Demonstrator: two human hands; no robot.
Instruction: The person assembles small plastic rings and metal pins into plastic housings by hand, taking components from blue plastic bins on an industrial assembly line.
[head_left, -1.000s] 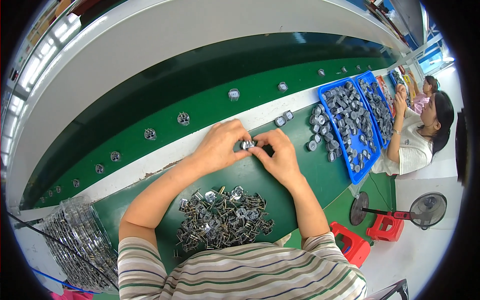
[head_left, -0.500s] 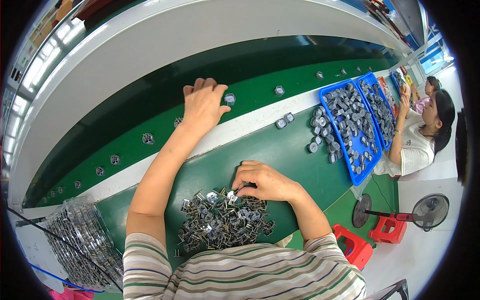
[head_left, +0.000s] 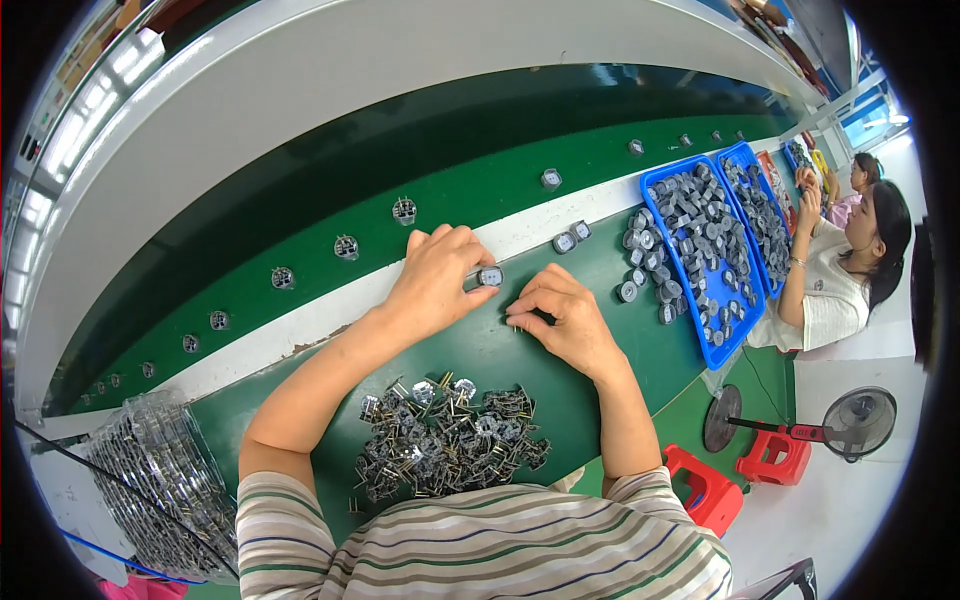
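My left hand point(head_left: 432, 278) pinches a small grey plug housing point(head_left: 490, 276) with a pale top between thumb and fingertips, over the near edge of the belt. Close by on the right, my right hand point(head_left: 566, 318) is closed on a small part with metal pins point(head_left: 516, 327), mostly hidden by the fingers. The two pieces are apart. Below both hands lies a heap of pin parts point(head_left: 440, 445), dark and clear pieces with brass-coloured prongs, on the green table point(head_left: 470, 352). Two grey housings point(head_left: 573, 236) stand together right of my hands.
A green conveyor belt point(head_left: 480, 190) carries spaced-out pieces past the table's far side. Blue trays point(head_left: 712, 350) of grey housings stand at right, with loose housings point(head_left: 640, 265) beside them. Stacked clear trays point(head_left: 165, 480) stand at left. A co-worker point(head_left: 850, 260) sits at far right.
My left hand has come back from the belt with a grey housing. My right hand has left the heap and moved up and right with a pin part. Belt pieces have shifted left.
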